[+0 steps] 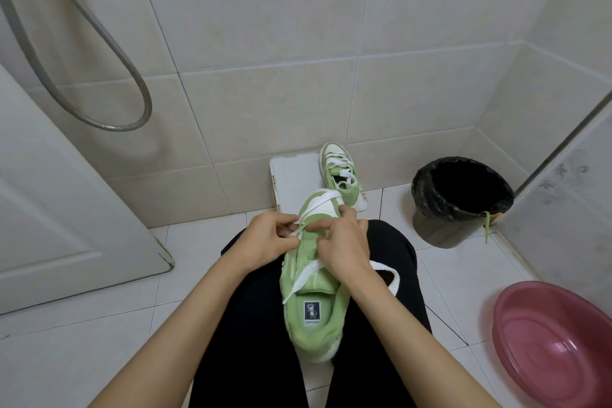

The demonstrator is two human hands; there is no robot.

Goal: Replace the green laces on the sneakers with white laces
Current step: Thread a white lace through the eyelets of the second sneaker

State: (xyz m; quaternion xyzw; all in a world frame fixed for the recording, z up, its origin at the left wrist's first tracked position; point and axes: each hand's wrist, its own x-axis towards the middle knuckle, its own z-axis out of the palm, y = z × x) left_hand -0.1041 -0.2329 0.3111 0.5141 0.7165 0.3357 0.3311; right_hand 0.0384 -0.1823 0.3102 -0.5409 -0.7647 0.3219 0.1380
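In the tiled bathroom, a shoe [314, 318] lies on the lap [251, 315]. The left hand [270, 240] pinches its white lace [306, 276] near the toe; the right hand [346, 243] grips the shoe. A wobble could make the lace miss a hole.

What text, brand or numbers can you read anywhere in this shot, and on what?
No text is legible.
The insole label in the sneaker on the lap: small print, too blurred to read.
The white board by the wall: coloured edge marks, too small to read.
The glass panel at right: faint marks, unreadable.
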